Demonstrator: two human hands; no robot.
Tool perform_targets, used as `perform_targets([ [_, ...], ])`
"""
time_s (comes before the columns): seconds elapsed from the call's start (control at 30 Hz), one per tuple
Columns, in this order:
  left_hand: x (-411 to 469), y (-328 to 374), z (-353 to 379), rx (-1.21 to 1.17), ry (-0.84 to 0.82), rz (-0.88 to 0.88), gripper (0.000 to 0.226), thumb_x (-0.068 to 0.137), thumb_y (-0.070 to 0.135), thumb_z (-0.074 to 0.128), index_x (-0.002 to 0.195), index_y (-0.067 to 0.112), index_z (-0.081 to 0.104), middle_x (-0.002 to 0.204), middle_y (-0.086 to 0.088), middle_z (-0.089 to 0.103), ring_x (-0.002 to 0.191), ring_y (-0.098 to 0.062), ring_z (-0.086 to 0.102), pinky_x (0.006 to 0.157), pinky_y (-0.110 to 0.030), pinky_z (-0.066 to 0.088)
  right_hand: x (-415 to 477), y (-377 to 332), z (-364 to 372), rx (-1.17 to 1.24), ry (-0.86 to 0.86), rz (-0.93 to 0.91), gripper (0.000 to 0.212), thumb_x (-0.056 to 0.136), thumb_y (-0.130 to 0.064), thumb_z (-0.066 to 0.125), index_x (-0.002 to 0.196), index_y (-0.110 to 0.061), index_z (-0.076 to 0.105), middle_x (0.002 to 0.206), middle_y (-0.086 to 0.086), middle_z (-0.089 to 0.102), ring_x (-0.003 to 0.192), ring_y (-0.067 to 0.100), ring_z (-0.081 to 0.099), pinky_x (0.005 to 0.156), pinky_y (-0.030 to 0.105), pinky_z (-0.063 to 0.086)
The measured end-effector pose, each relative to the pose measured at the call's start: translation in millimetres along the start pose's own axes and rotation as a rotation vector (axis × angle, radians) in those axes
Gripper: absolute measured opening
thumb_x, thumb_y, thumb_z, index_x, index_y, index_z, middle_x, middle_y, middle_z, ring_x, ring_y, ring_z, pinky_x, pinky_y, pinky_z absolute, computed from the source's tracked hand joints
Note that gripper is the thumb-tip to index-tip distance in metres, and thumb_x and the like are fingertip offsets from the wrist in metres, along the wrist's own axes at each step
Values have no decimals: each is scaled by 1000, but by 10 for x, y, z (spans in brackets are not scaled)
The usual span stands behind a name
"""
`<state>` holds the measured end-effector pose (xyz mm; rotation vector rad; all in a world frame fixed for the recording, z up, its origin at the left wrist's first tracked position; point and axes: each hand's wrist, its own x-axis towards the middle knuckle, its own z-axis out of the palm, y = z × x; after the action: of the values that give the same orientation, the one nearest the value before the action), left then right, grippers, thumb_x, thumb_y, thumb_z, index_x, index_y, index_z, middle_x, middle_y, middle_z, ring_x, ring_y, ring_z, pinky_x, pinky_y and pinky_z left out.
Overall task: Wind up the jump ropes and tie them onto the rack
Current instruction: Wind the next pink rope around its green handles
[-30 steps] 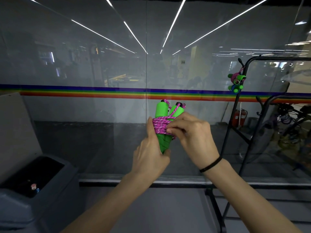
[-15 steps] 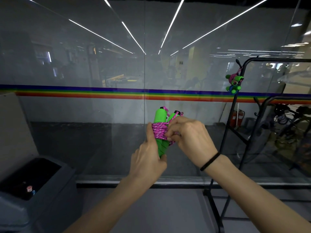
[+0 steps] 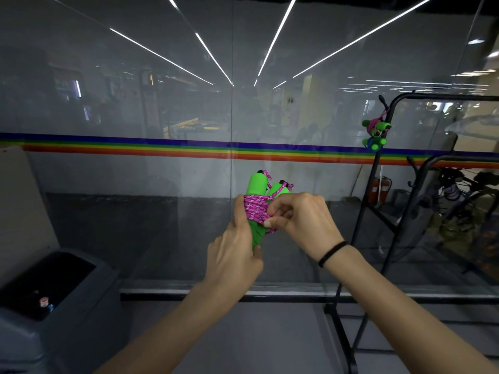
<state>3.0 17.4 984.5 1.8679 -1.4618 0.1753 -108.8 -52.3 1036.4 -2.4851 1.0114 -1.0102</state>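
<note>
The left hand (image 3: pixel 235 255) grips the green handles (image 3: pixel 258 184), the right hand (image 3: pixel 305 222) pinches the pink rope (image 3: pixel 255 211) wound round them.

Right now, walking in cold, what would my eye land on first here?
The jump rope at centre: bright green handles bound in pink cord, gripped from below by the left hand while the right hand pinches the coil. Behind it a rainbow stripe runs across the glass wall, and on the right a black rack carries another wound rope tied near its top corner.
</note>
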Motion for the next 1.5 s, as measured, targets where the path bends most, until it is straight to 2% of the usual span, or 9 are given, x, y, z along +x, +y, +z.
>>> perform_targets([
  [0.33,45,-37,5,-16,14,-25,97,83,17,62,146,23,-12,108,-5,62,93,-24,63,74,-35,49,-38,9,99,-49,40,-24,12,73,-23,76,74,-20,64,75,-3,70,71,9,65,74,20,50],
  [0.6,52,-99,-46,-63,-12,-65,92,78,21,66,146,39,6,100,-4,67,86,-25,65,76,-39,54,4,85,89,2,23,32,11,76,-22,73,72,-18,63,70,-5,66,67,9,62,71,24,53],
  [0.77,43,-99,1,-123,-34,-47,89,80,18,65,146,36,8,94,0,65,74,-16,59,65,-29,48,27,47,97,-105,-7,-29,4,79,-16,66,83,-15,64,70,-3,64,71,14,63,75,31,53],
  [0.93,26,-144,30,-158,-61,-55,91,79,19,67,147,35,8,96,0,66,79,-18,63,68,-30,51,15,32,74,-152,-54,-40,7,80,-17,67,86,-14,68,73,-2,65,72,13,61,78,28,52],
  [1.03,-1,-138,42,-156,-68,-45,90,79,17,65,147,34,8,95,0,66,79,-17,63,67,-30,51,-8,14,76,-218,-72,-49,8,81,-17,65,87,-12,66,78,3,70,78,19,64,79,33,52],
  [1.1,12,-129,46,-156,-64,-37,89,80,17,65,147,33,8,93,0,65,76,-17,63,65,-29,50,-12,3,80,-252,-48,-68,10,82,-17,62,89,-10,63,80,6,70,79,23,64,77,36,52],
  [1.3,55,-101,45,-127,-74,-32,88,81,17,62,146,33,5,91,0,65,76,-17,62,63,-29,47,-21,8,127,-312,7,-107,15,86,-18,54,92,-5,52,81,12,64,75,32,60,63,33,43],
  [1.4,36,-118,64,-131,-81,-28,89,80,17,63,147,32,6,94,0,64,78,-18,63,66,-31,50,-12,57,129,-243,-19,-107,11,85,-17,57,90,-7,58,78,8,67,74,25,63,69,36,51],
  [1.5,37,-148,63,-122,-88,-42,89,80,18,64,146,32,5,97,-1,64,81,-19,63,67,-29,47,7,120,81,-112,-72,-88,3,81,-18,66,84,-16,66,74,-3,67,71,12,63,74,26,53],
])
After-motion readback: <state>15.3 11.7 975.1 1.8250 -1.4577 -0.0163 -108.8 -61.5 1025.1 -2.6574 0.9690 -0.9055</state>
